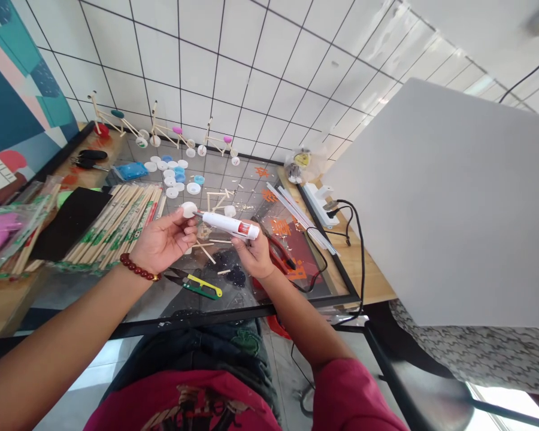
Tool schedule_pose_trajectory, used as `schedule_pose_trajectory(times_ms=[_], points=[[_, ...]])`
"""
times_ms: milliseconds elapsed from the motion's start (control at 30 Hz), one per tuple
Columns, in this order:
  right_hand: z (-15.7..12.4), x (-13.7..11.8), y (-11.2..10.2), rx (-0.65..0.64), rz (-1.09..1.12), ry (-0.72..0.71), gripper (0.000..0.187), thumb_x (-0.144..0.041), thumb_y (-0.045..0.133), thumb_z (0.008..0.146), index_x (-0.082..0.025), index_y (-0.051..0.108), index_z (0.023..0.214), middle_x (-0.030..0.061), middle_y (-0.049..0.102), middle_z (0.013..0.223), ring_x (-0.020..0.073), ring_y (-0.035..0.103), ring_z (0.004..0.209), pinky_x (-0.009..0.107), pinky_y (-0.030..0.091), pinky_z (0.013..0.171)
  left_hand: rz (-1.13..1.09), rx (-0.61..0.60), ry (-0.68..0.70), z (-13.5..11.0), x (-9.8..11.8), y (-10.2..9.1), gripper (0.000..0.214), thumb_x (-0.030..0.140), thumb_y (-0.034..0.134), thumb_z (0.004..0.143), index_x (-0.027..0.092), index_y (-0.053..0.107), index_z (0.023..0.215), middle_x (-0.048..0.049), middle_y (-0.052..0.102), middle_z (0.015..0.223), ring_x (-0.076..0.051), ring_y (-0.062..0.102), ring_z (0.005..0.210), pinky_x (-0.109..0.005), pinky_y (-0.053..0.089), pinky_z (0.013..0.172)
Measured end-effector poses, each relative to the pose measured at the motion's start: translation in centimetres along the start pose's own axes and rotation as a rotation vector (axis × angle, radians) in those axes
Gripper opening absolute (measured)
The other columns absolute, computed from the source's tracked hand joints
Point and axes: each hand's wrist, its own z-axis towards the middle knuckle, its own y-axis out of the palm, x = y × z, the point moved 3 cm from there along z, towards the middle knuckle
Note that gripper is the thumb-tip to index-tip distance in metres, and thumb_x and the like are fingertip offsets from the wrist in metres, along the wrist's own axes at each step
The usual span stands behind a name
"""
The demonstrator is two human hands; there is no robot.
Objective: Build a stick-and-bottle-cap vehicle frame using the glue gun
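In the head view, the left hand (164, 240) is pinching a white cap (189, 209) between thumb and fingertips, above the middle part of the worktop (173, 306). The right hand (255, 254) is wrapped around a white glue gun (224, 224), whose nozzle points at the cap; whether they touch, I cannot tell. Snips (197, 284) lie near the front edge. Packed wooden sticks (117, 221) lie toward the left edge, and translucent glue sticks (302, 218) lie along the right edge.
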Motion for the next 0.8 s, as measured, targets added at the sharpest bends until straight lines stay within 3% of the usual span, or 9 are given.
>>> schedule_pose_trajectory(times_ms=[400, 800], points=[[0.0, 0.0, 0.0, 0.018, -0.001, -0.06, 0.033, -0.039, 0.061, 0.096, -0.023, 0.056, 0.123, 0.0103, 0.069, 0.112, 0.0241, 0.069, 0.102, 0.04, 0.057, 0.093, -0.012, 0.071, 0.031, 0.2, 0.0, -0.3, 0.008, 0.012, 0.064, 0.087, 0.007, 0.071, 0.088, -0.0044, 0.058, 0.072, -0.008, 0.05, 0.056, -0.017, 0.044, 0.043], [0.3, -1.0, 0.0, -0.063, -0.046, -0.073, 0.028, -0.04, 0.06, 0.096, -0.026, 0.059, 0.12, 0.0105, 0.071, 0.109, 0.0263, 0.067, 0.098, 0.045, 0.055, 0.092, 0.0, 0.088, 0.127, 0.3, -0.4, -0.5, 0.003, 0.009, 0.072, 0.083, 0.011, 0.07, 0.081, 0.0001, 0.057, 0.065, -0.005, 0.049, 0.051, -0.014, 0.041, 0.041]])
